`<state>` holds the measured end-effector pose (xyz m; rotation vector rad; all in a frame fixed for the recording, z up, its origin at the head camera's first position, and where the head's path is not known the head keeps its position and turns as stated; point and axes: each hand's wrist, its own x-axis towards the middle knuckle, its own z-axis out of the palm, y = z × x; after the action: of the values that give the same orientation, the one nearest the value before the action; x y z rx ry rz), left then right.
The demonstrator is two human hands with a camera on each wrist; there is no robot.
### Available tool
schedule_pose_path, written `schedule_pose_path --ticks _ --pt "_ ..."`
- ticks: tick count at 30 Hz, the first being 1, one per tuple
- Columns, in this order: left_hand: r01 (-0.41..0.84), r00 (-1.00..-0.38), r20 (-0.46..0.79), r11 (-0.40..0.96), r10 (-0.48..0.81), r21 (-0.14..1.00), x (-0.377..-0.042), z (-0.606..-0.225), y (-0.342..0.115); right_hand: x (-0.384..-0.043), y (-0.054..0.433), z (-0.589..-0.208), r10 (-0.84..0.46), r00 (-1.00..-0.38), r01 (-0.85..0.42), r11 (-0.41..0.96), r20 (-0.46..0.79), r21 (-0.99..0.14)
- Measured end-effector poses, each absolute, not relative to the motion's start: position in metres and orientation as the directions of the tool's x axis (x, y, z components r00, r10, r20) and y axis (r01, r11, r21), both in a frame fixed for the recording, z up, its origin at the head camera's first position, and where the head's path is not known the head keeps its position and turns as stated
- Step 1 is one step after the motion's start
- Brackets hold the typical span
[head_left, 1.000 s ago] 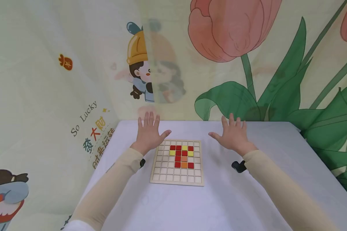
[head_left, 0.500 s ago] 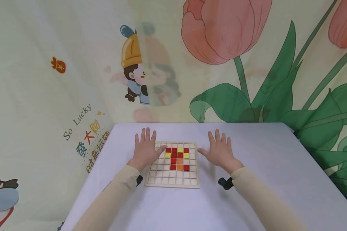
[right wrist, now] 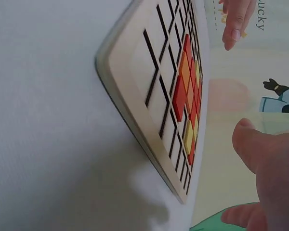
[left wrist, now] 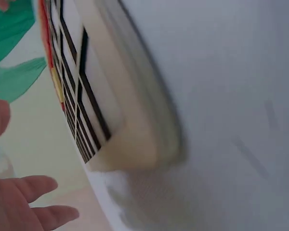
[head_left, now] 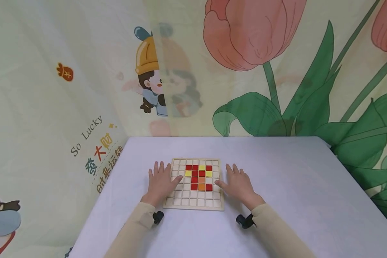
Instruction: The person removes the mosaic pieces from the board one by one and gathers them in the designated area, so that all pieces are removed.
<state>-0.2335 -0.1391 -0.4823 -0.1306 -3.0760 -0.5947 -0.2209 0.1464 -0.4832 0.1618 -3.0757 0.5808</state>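
A square wooden grid board lies flat on the table, with red tiles, yellow tiles and orange tiles among its pale squares. My left hand is at the board's left side, fingers spread, its thumb overlapping the grid in the head view. On the other side, my right hand has its thumb over the right edge. Neither hand holds anything. In the right wrist view the right thumb appears raised off the board; the left wrist view shows the left fingertips beyond the board's corner.
A white cloth covers the table. Behind and to the left hang printed curtains with tulips and cartoon figures. Each wrist carries a small black camera, such as the right wrist camera.
Both hands have come down and back toward the person, from above the table's far edge to the board's two sides. The tiles look unchanged, and the head view has shifted slightly.
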Motion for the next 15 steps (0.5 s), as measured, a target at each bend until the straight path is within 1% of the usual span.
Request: schedule_pose_path --ticks 5,7,11,15 --pt "0.017 -0.999 0.050 0.865 -0.009 0.502 -0.224 -0.491 -0.141 -0.217 0.136 -0.493 -0.066 -0.991 -0.115 0.856 0.114 -0.503" --pt "-0.005 -0.998 0.044 0.831 -0.036 0.556 -0.224 -0.493 -0.141 -0.216 0.132 -0.494 -0.041 -0.990 -0.109 0.826 0.133 -0.554" --pt "-0.059 -0.997 -0.002 0.727 -0.079 0.685 -0.228 -0.496 -0.144 -0.213 0.126 -0.497 0.004 -0.994 -0.068 0.771 0.112 -0.633" --pt "-0.152 -0.986 -0.076 0.605 -0.149 0.781 -0.230 -0.499 -0.147 -0.211 0.120 -0.504 0.016 -0.994 -0.064 0.727 0.109 -0.683"
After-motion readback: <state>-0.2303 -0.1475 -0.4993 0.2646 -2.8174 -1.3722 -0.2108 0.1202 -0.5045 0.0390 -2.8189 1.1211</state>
